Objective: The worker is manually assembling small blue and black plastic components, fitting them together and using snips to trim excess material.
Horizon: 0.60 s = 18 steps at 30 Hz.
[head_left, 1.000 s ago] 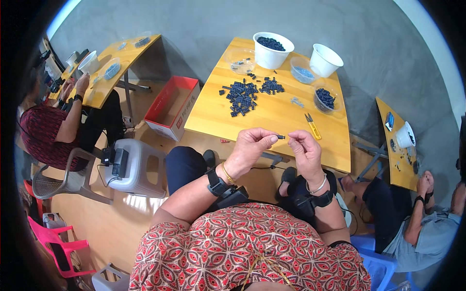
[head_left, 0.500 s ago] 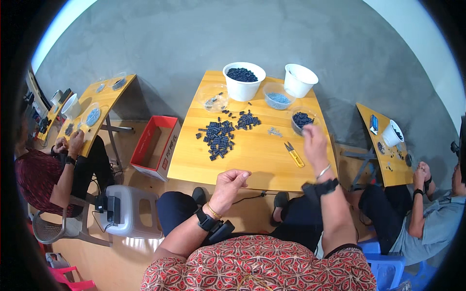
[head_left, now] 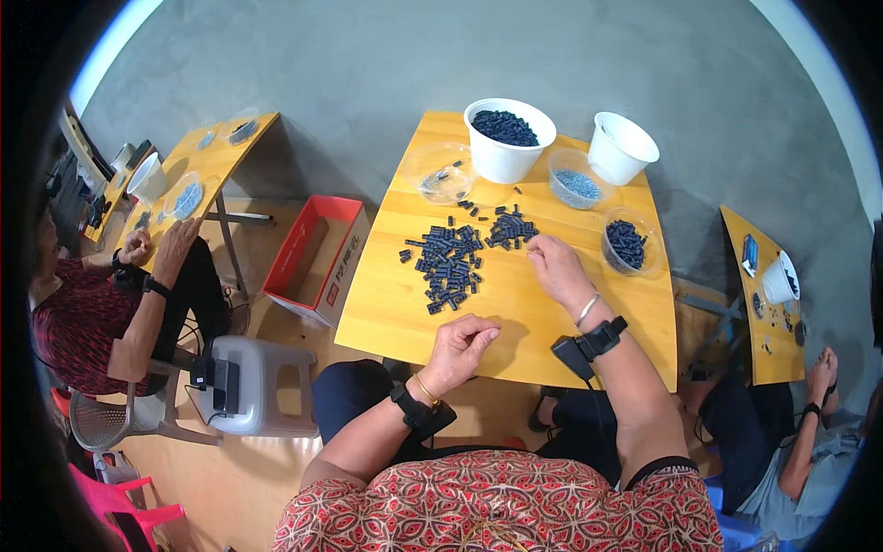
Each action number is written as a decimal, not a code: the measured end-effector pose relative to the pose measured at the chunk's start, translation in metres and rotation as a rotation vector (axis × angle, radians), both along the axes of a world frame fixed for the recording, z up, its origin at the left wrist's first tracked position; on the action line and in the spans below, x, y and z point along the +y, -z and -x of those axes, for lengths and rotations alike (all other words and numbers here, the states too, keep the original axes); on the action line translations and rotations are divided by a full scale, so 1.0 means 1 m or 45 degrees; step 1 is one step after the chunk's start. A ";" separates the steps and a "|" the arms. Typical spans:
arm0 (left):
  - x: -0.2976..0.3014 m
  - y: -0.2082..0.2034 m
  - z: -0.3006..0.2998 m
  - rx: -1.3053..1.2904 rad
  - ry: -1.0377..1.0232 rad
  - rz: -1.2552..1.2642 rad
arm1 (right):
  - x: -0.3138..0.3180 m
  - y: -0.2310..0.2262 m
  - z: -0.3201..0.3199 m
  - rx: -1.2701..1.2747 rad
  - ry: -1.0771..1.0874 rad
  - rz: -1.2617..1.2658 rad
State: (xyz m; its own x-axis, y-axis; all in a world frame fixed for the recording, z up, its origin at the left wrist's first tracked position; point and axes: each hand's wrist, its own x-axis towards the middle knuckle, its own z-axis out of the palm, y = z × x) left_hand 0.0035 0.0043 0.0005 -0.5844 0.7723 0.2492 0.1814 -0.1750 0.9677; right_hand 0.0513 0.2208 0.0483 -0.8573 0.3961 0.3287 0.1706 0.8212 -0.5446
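Observation:
My left hand (head_left: pixel 463 351) is at the table's near edge, fingers curled and thumb pressed to them; anything inside is hidden. Over the middle of the table, my right hand (head_left: pixel 557 269) reaches in with thumb and fingers pinched together. Its fingertips are beside a small cluster (head_left: pixel 511 227) of short dark plastic pieces; whether they grip one cannot be made out. A larger pile (head_left: pixel 448 267) of the same pieces spreads to the left. The yellow-handled snips and loose silvery bits seen earlier are hidden behind my right hand and forearm.
Along the back stand a white tub (head_left: pixel 501 166) full of dark pieces, another white tub (head_left: pixel 618 167), and a clear dish (head_left: pixel 575 199) of tiny silvery-blue parts. One dish (head_left: pixel 611 261) holds dark pieces at right. A red-rimmed box (head_left: pixel 317 250) sits left on the floor. People work at both sides.
My right hand has come left and down from the dish of dark pieces to beside the small cluster. My left hand keeps its curled shape. The whole view has shifted with my head.

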 end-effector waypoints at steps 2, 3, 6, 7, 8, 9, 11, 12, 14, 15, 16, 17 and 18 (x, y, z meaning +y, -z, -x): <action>-0.001 -0.003 -0.001 -0.056 0.010 -0.007 | 0.002 0.007 0.013 -0.016 -0.017 -0.044; 0.000 -0.005 -0.002 -0.106 0.029 -0.023 | 0.004 0.010 0.018 -0.026 -0.024 -0.097; 0.000 -0.008 0.001 -0.041 0.084 -0.011 | 0.009 0.017 0.025 -0.098 -0.048 -0.222; 0.000 -0.008 0.002 -0.044 0.082 -0.009 | 0.010 0.019 0.027 -0.100 -0.050 -0.220; -0.001 -0.008 0.002 -0.022 0.085 -0.009 | 0.009 0.021 0.027 -0.116 -0.041 -0.248; -0.002 -0.008 0.002 -0.001 0.090 -0.010 | 0.007 0.023 0.026 -0.131 -0.031 -0.277; -0.003 -0.009 0.004 0.019 0.086 0.002 | 0.003 0.020 0.023 -0.164 -0.043 -0.245; -0.004 -0.009 0.004 0.042 0.082 0.012 | 0.001 0.019 0.022 -0.193 -0.055 -0.215; -0.003 -0.009 0.004 0.045 0.074 0.003 | -0.001 0.019 0.020 -0.203 -0.069 -0.198; -0.002 -0.010 0.003 0.052 0.068 -0.006 | 0.000 0.018 0.018 -0.208 -0.081 -0.183; -0.002 -0.010 0.003 0.052 0.067 -0.010 | 0.000 0.017 0.017 -0.209 -0.082 -0.186; -0.002 -0.010 0.003 0.053 0.070 -0.011 | 0.001 0.017 0.015 -0.243 -0.112 -0.179; -0.003 -0.010 0.002 0.054 0.073 -0.012 | 0.001 0.017 0.014 -0.277 -0.144 -0.172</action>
State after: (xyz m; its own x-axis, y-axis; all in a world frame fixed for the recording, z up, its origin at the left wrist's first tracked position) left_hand 0.0013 0.0013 0.0110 -0.5281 0.8017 0.2801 0.2117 -0.1951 0.9577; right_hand 0.0376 0.2215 0.0309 -0.9498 0.2593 0.1752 0.1751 0.9044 -0.3892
